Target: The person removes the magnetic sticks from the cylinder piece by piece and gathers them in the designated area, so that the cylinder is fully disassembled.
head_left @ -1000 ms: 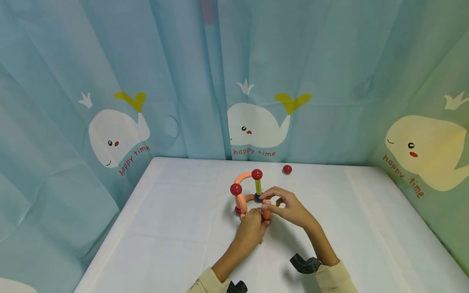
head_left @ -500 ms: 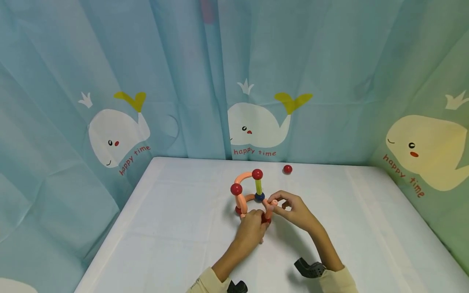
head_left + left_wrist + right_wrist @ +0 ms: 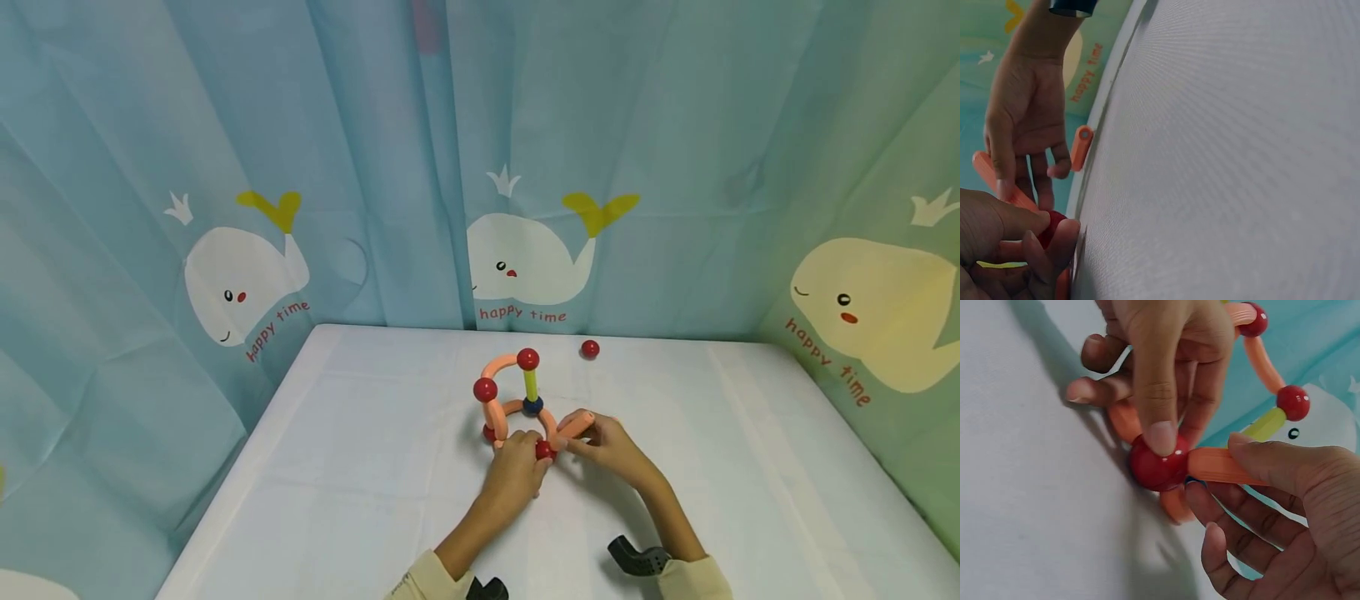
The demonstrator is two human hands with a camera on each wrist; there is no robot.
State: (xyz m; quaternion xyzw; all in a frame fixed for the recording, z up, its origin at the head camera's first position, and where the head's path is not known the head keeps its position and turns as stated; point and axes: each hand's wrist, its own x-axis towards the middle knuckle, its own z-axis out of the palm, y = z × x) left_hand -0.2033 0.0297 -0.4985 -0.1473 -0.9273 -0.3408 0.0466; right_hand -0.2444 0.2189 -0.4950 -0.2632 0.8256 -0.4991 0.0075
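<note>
Magnetic rods and balls form a frame on the table. My left hand point(image 3: 512, 475) pinches a red ball point(image 3: 1159, 464) low on its near side. From the right, my right hand point(image 3: 611, 450) grips an orange magnetic rod point(image 3: 1219, 465) between thumb and fingers. One end of that rod meets the red ball; the other slants up to the right. Behind the hands, a yellow-green rod point(image 3: 531, 385) rises from a dark blue ball point(image 3: 532, 405) to a red top ball point(image 3: 528, 359). An orange curved rod point(image 3: 498, 365) joins it to another red ball point(image 3: 485, 390). The left fingers hide part of the base.
A loose red ball point(image 3: 590, 349) lies near the back edge of the white table point(image 3: 360, 467). Past that edge hangs a blue curtain point(image 3: 405, 250) with printed whales. Another orange piece point(image 3: 1082, 149) shows beside the right fingers in the left wrist view.
My right hand has moved a little right and down, swinging the orange rod from nearly upright to a rightward slant. The left hand stays on the red ball.
</note>
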